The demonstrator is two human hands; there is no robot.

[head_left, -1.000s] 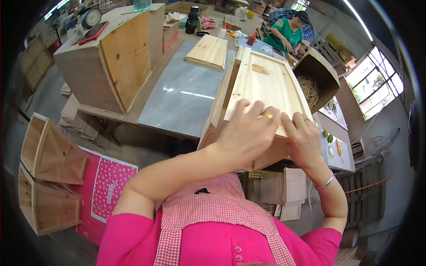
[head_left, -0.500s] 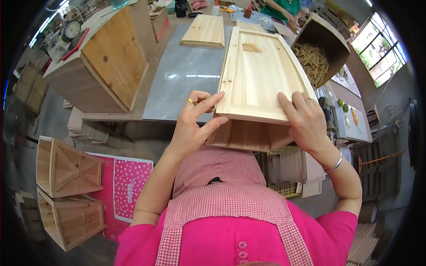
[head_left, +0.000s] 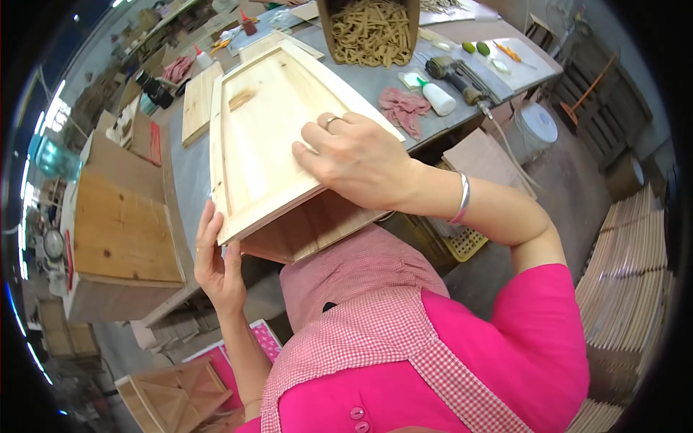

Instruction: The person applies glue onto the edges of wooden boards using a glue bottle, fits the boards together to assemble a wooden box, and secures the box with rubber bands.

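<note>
wooden box point(head_left: 278, 130) is on the table point(head_left: 184, 169), its near open end poking past the table edge toward the apron point(head_left: 354, 335). left hand point(head_left: 219, 273) is spread, fingers and thumb apart at the near left corner. right hand point(head_left: 361, 162) is curled over the near right edge, can't tell if it's pinching anything. loose board point(head_left: 200, 105) just beside the left edge, pink cloth point(head_left: 403, 108) near the right.

top point(head_left: 534, 317): bright pink, short-sleeved, round pink buttons point(head_left: 356, 413) | apron point(head_left: 354, 343): red-and-white gingham | bangle point(head_left: 463, 195): silvery | right hand point(head_left: 361, 162): slim ring point(head_left: 332, 123), its tone hard to tell
</note>
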